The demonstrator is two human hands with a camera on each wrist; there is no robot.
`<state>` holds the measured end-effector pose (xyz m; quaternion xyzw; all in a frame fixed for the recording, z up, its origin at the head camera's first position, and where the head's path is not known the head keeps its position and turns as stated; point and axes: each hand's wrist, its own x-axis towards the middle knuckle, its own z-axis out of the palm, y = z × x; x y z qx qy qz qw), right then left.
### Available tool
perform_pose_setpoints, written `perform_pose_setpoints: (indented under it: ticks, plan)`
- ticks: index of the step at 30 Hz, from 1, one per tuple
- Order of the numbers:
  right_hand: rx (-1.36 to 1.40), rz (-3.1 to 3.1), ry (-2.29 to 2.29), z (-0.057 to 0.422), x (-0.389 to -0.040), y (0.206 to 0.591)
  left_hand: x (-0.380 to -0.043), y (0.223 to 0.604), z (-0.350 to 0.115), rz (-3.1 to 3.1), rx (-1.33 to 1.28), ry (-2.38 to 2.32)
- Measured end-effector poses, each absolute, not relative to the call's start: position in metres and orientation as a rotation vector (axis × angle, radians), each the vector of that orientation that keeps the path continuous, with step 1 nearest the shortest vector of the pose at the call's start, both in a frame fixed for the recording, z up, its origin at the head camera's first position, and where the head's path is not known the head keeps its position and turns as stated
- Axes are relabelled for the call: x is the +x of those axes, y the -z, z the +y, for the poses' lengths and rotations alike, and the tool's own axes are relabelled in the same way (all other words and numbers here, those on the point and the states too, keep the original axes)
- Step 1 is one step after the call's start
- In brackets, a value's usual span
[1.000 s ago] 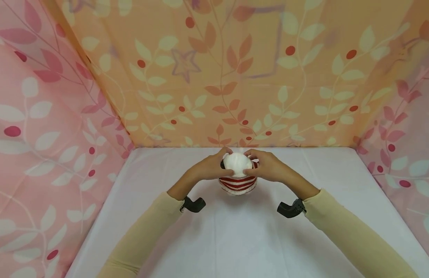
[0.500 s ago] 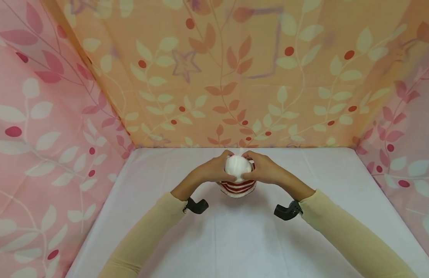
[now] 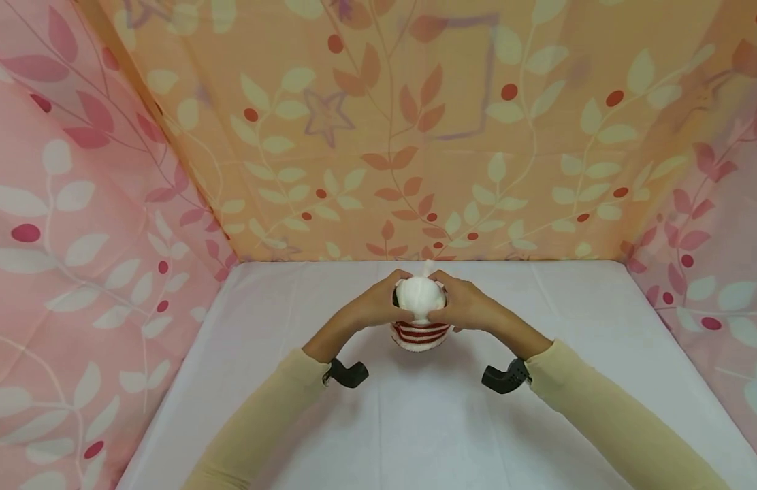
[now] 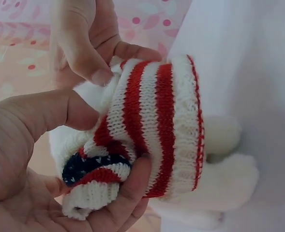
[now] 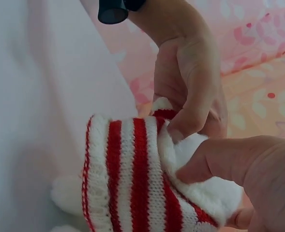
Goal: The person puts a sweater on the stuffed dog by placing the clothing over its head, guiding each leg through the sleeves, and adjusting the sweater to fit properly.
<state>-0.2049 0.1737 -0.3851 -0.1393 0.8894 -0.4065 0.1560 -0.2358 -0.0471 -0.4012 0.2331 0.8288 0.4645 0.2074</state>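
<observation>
A white plush toy [image 3: 420, 297] wears a small knitted sweater [image 3: 420, 335] with red and white stripes, near the back of the table. My left hand [image 3: 381, 302] and right hand [image 3: 468, 303] grip it from either side, thumbs at the collar. In the left wrist view, the left fingers curl round a sweater sleeve [image 4: 91, 195] with a navy band and white cuff. White plush legs [image 4: 222, 181] stick out below the ribbed hem. In the right wrist view, the right thumb presses the collar [image 5: 169, 159], while most right fingers are hidden behind the toy.
A white cloth covers the table [image 3: 427, 422]. Orange leaf-patterned fabric [image 3: 384, 136] hangs behind it, and pink patterned fabric [image 3: 78, 272] lines both sides. A black wrist camera [image 3: 348, 373] sits on the left wrist, another [image 3: 504, 378] on the right.
Both hands and the plush toy have shifted slightly toward the person. The thumbs have moved a little along the collar, and the hold on the sweater continues.
</observation>
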Motion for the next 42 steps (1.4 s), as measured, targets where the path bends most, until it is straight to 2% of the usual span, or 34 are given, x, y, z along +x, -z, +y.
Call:
perform_pose_setpoints:
  ticks: [7,16,29,42]
  plan:
    - [-0.383,2.599,1.275,0.173,-0.202,0.397,-0.233,0.411,-0.043,2.289,0.583,-1.421]
    - [-0.238,2.581,1.482,0.173,-0.196,0.409,-0.229,0.420,-0.037,2.283,0.412,-1.544]
    - [-0.064,2.462,1.837,0.178,-0.194,0.429,-0.231,0.435,-0.041,2.107,0.326,-1.837]
    - [0.091,2.279,1.979,0.184,-0.188,0.432,-0.229,0.448,-0.043,1.968,0.153,-2.020]
